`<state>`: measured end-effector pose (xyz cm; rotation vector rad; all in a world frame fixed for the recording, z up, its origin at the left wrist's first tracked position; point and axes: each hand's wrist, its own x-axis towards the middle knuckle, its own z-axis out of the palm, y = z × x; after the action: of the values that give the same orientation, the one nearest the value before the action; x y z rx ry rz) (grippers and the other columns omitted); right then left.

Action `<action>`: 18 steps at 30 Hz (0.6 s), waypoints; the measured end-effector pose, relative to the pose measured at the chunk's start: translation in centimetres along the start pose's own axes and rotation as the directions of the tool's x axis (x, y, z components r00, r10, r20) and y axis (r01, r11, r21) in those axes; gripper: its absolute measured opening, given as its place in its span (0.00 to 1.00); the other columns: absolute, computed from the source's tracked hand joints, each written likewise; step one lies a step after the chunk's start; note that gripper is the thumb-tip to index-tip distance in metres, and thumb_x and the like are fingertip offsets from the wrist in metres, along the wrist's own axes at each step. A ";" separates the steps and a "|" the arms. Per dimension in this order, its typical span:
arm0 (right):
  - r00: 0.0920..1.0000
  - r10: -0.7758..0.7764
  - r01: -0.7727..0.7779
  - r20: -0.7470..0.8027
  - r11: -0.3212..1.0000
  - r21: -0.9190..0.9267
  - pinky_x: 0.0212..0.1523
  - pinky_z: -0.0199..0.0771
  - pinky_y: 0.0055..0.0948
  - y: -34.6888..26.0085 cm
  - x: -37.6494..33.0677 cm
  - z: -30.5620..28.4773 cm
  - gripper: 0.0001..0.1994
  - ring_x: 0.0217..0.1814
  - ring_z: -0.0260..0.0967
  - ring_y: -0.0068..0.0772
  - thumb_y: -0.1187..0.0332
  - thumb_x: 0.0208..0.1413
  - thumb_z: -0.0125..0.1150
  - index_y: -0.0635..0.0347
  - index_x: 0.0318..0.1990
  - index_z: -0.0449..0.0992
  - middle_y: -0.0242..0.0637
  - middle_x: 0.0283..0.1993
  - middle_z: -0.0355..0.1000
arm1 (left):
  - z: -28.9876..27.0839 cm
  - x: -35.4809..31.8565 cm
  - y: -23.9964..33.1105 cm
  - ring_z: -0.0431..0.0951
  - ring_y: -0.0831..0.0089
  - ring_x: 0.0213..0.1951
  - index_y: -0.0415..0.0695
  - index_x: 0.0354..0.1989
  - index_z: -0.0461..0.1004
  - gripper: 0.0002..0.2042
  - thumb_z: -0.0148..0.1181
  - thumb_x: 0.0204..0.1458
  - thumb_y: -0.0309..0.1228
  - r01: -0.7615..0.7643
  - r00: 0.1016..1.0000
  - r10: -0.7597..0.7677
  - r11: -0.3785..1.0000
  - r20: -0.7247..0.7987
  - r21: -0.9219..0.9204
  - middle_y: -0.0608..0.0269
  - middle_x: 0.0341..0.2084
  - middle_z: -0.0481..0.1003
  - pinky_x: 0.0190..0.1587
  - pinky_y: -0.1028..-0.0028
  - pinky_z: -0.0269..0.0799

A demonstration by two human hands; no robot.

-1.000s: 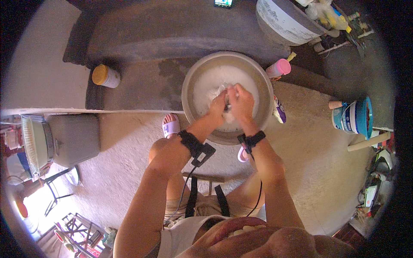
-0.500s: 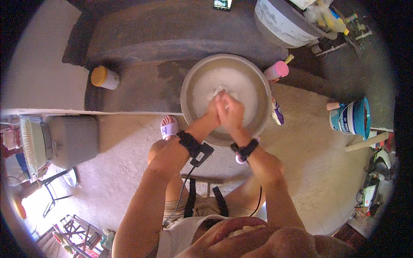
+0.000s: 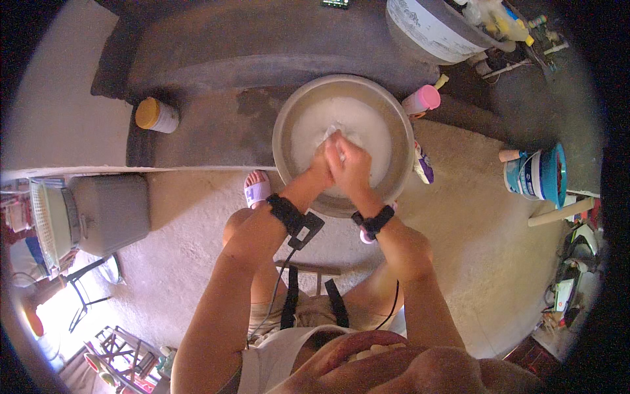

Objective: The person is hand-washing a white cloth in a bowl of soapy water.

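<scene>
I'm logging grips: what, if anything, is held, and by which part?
Apparently a whitish cloth, clasped between left hand and right hand; the part gripped is hidden.

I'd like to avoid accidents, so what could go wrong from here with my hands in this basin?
Splashes from the whitish water could wet the black wrist straps. Water slopping over the basin might make the floor slippery under the sandals. The pink-lidded jar near the rim might get knocked over.
</scene>
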<state>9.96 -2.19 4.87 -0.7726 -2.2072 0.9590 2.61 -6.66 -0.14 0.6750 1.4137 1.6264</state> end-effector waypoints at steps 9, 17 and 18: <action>0.999 0.008 -0.008 -0.045 1.000 0.005 0.25 0.66 0.40 -0.7 1.3 1.4 0.12 0.24 0.69 0.49 0.58 0.52 0.55 0.56 0.25 0.69 0.44 0.21 0.70 | -3.5 2.3 -6.8 0.73 0.71 0.37 0.45 0.41 0.70 0.17 0.45 0.55 0.45 -0.540 0.834 0.532 0.731 0.147 0.418 0.63 0.35 0.72 0.37 0.73 0.69; 0.977 0.202 -0.203 -0.062 0.979 0.000 0.21 0.61 0.32 0.6 3.0 -0.6 0.16 0.16 0.62 0.40 0.60 0.55 0.52 0.62 0.22 0.67 0.45 0.16 0.64 | -0.2 2.2 -6.8 0.73 0.72 0.32 0.47 0.35 0.72 0.18 0.45 0.55 0.48 -0.035 0.999 0.027 0.940 -0.028 -0.340 0.63 0.31 0.73 0.35 0.69 0.68; 0.995 0.096 -0.097 -0.041 0.995 -0.024 0.23 0.64 0.35 0.1 2.4 0.3 0.13 0.21 0.66 0.43 0.60 0.54 0.53 0.60 0.25 0.69 0.44 0.20 0.68 | -1.5 2.7 -7.2 0.73 0.72 0.32 0.47 0.35 0.72 0.18 0.45 0.55 0.48 -0.046 0.999 0.034 0.941 -0.040 -0.335 0.63 0.31 0.73 0.35 0.69 0.68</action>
<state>8.24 -0.58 5.38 -0.9098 -2.1685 0.9541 1.88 -5.13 -7.74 0.4808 1.1109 1.8614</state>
